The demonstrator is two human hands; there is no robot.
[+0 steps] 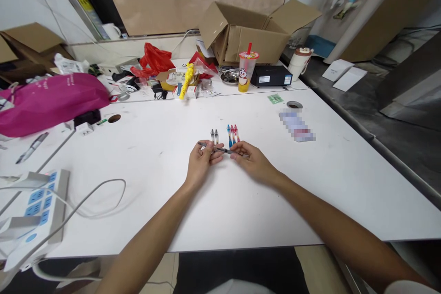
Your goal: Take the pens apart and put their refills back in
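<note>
A slim dark pen [220, 149] lies nearly level between my two hands above the white table. My left hand [204, 160] pinches its left part with the thumb on top, the other fingers under it. The fingertips of my right hand [253, 161] close on its right end. Just beyond my hands, two pens with dark tops [214, 135] lie side by side, their lower parts hidden by my left hand. To their right are a blue pen [229, 135] and two red pens [234, 132], close together and partly covered by my right hand.
On the white table [138, 211], a power strip [51, 206] with a loose cable sits at left, near a pink bag [55, 101]. Along the back stand a drink cup [246, 71], a black box [271, 76] and an open carton [255, 39]. A tape roll [294, 104] lies right.
</note>
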